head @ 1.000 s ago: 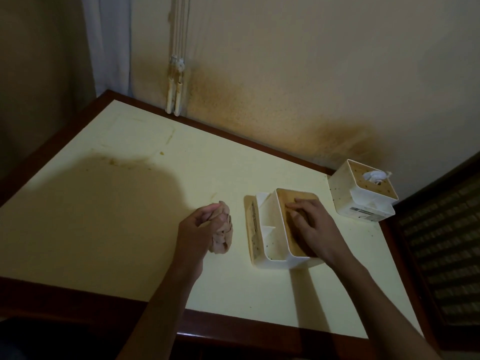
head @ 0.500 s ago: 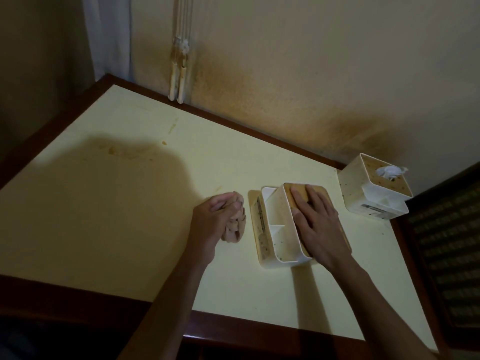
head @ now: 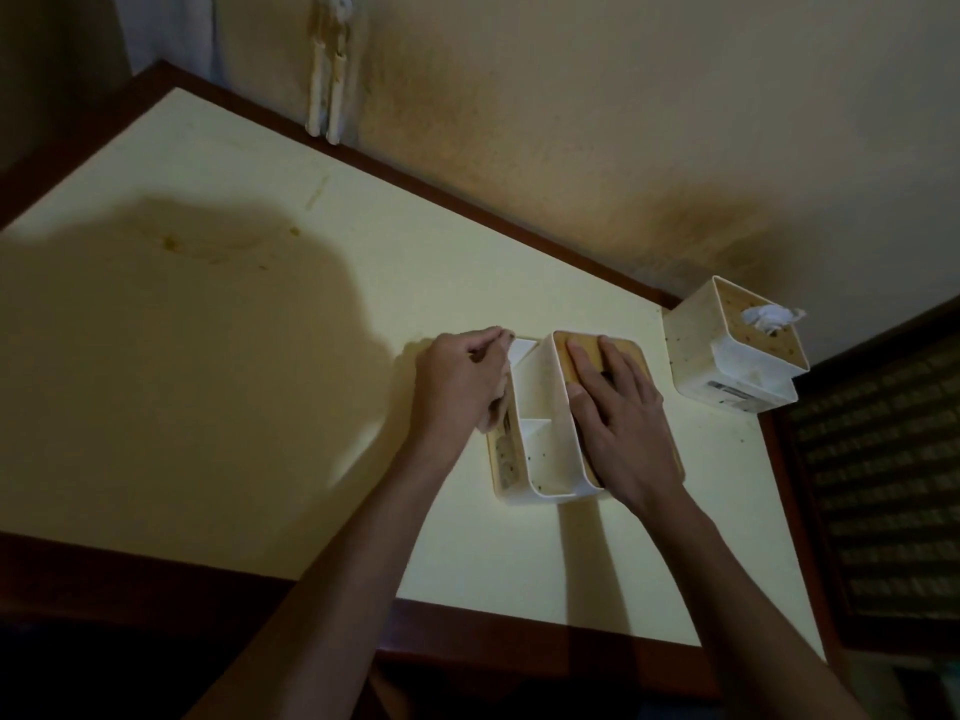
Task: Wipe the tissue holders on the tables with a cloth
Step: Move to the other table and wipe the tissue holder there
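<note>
Both hands (head: 460, 379) apparently on holder (head: 540, 433)

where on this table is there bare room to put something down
The widest bare stretch of the table runs from the left hand to the far left corner. A narrower strip lies between the near edge and the tissue holder. It is crowded on the right, where the right hand presses that holder near the second tissue holder.

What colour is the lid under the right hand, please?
Light wooden tan lid, white holder body; head view, under the right hand.
</note>
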Demonstrator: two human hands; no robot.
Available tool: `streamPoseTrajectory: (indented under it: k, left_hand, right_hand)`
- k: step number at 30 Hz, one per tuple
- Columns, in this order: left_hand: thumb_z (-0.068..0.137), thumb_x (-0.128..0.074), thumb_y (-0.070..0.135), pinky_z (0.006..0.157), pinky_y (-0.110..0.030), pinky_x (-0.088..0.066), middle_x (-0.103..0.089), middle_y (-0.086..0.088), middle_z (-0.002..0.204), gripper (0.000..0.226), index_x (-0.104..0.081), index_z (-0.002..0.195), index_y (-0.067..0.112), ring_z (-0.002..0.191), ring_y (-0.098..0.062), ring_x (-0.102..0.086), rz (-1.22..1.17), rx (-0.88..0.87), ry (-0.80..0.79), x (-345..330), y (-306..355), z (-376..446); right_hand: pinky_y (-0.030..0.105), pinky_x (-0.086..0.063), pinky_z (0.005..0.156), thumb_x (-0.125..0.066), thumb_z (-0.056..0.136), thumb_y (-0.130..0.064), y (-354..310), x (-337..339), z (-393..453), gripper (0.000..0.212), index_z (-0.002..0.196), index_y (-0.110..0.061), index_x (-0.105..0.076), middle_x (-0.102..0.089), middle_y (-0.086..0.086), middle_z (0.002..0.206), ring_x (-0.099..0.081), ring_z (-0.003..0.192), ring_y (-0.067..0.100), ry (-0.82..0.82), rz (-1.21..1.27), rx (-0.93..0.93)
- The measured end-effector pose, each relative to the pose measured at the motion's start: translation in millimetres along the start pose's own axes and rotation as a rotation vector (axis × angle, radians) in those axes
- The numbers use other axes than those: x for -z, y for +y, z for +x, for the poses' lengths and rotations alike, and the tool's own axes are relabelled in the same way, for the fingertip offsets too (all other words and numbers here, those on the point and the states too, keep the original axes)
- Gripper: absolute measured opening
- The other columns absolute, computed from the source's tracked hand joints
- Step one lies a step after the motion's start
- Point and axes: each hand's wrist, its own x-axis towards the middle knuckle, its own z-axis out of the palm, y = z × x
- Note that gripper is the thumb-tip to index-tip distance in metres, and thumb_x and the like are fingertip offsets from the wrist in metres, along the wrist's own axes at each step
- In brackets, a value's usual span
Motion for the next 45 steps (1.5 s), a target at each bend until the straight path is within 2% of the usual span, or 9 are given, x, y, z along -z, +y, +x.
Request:
streamPoseTrajectory:
  k: [6, 13, 18, 24, 28, 32, 36, 42, 45]
  left_hand:
    - [0.084, -0.072, 0.031, 0.067, -0.026, -0.055, -0.068, 0.0, 0.087, 0.019, -0.075, 0.102, 0.024, 0.064, -0.002, -0.063, -0.084, 0.039, 0.061, -11.6, -25.8, -61.6]
    - [0.077, -0.072, -0.007, 0.058, -0.004, -0.046, -0.066, -0.005, 0.094, 0.023, -0.076, 0.087, 0.013, 0.066, 0.003, -0.065, -0.269, 0.057, 0.102, 2.2, -21.1, -117.7]
    - [0.079, -0.076, 0.011, 0.059, -0.004, -0.044, -0.07, 0.016, 0.077, 0.012, -0.076, 0.09, 0.016, 0.065, 0.006, -0.063, -0.174, 0.033, 0.146, -2.8, -19.6, -65.6]
    - [0.082, -0.073, 0.019, 0.066, -0.003, -0.043, -0.069, 0.004, 0.084, 0.012, -0.076, 0.091, 0.012, 0.078, -0.007, -0.064, 0.001, 0.015, 0.144, -4.6, -24.5, 13.6]
    - [0.08, -0.072, 0.023, 0.065, -0.026, -0.055, -0.067, 0.004, 0.08, 0.019, -0.06, 0.066, 0.027, 0.073, -0.013, -0.064, 0.081, -0.004, 0.112, -5.1, -36.8, -2.2]
    - [0.082, -0.061, 0.025, 0.064, -0.014, -0.038, -0.056, -0.002, 0.085, 0.016, -0.049, 0.072, 0.023, 0.079, -0.016, -0.051, 0.29, -0.213, 0.169, -8.8, -51.9, -69.1]
    - [0.08, -0.064, 0.015, 0.061, -0.032, -0.053, -0.05, 0.004, 0.088, 0.014, -0.052, 0.075, 0.02, 0.083, -0.014, -0.054, 0.206, -0.219, 0.176, -9.4, -54.9, -120.2]
    - [0.078, -0.071, 0.005, 0.059, -0.003, -0.036, -0.052, -0.002, 0.074, 0.024, -0.051, 0.069, 0.015, 0.071, 0.005, -0.049, 0.168, -0.202, 0.149, -1.3, -40.0, -87.7]
    - [0.082, -0.071, 0.018, 0.059, -0.023, -0.051, -0.061, -0.001, 0.068, 0.023, -0.052, 0.068, 0.02, 0.059, 0.001, -0.053, 0.019, -0.006, 0.123, -1.8, -26.3, -46.3]
  right_hand:
    - [0.055, -0.017, 0.114, 0.001, 0.092, -0.06, 17.5, -12.1, 9.1, 0.061, 0.15, -0.044, -0.013, -0.013, -0.011, 0.159, -0.002, 0.147, 0.013, -0.008, -0.109, 0.012]
    - [0.054, -0.016, 0.115, 0.008, 0.094, -0.059, 19.1, -17.1, 8.8, 0.06, 0.15, -0.045, -0.008, -0.008, -0.009, 0.161, 0.0, 0.148, 0.016, -0.043, -0.167, 0.071]
    - [0.052, -0.015, 0.117, -0.008, 0.096, -0.056, 8.6, -9.3, 7.4, 0.054, 0.148, -0.046, -0.017, -0.015, -0.005, 0.16, -0.007, 0.148, 0.017, 0.0, -0.064, 0.05]
    - [0.054, -0.013, 0.116, 0.008, 0.091, -0.061, 14.8, -14.0, 8.5, 0.061, 0.149, -0.047, -0.004, -0.007, -0.009, 0.161, 0.001, 0.148, 0.016, -0.046, -0.133, 0.052]
    - [0.055, -0.015, 0.115, 0.009, 0.091, -0.062, 19.9, -14.7, 10.8, 0.062, 0.15, -0.046, -0.003, -0.008, -0.009, 0.161, 0.0, 0.148, 0.016, -0.05, -0.153, 0.068]
    - [0.051, -0.015, 0.117, -0.014, 0.097, -0.052, 5.2, -5.5, 6.0, 0.054, 0.148, -0.038, -0.024, -0.02, 0.0, 0.159, -0.012, 0.147, 0.023, 0.025, -0.044, 0.053]
    - [0.049, -0.013, 0.118, -0.016, 0.096, -0.051, 3.3, -4.0, 5.0, 0.056, 0.149, -0.035, -0.026, -0.02, 0.001, 0.159, -0.012, 0.147, 0.023, 0.026, -0.041, 0.054]
    - [0.055, -0.015, 0.114, 0.009, 0.09, -0.064, 17.3, -14.8, 9.8, 0.063, 0.149, -0.047, -0.008, -0.009, -0.008, 0.161, -0.001, 0.148, 0.017, -0.044, -0.13, 0.058]
    - [0.054, -0.014, 0.115, 0.005, 0.09, -0.063, 12.7, -12.4, 7.9, 0.062, 0.149, -0.048, -0.01, -0.01, -0.008, 0.161, -0.002, 0.148, 0.016, -0.027, -0.084, 0.049]
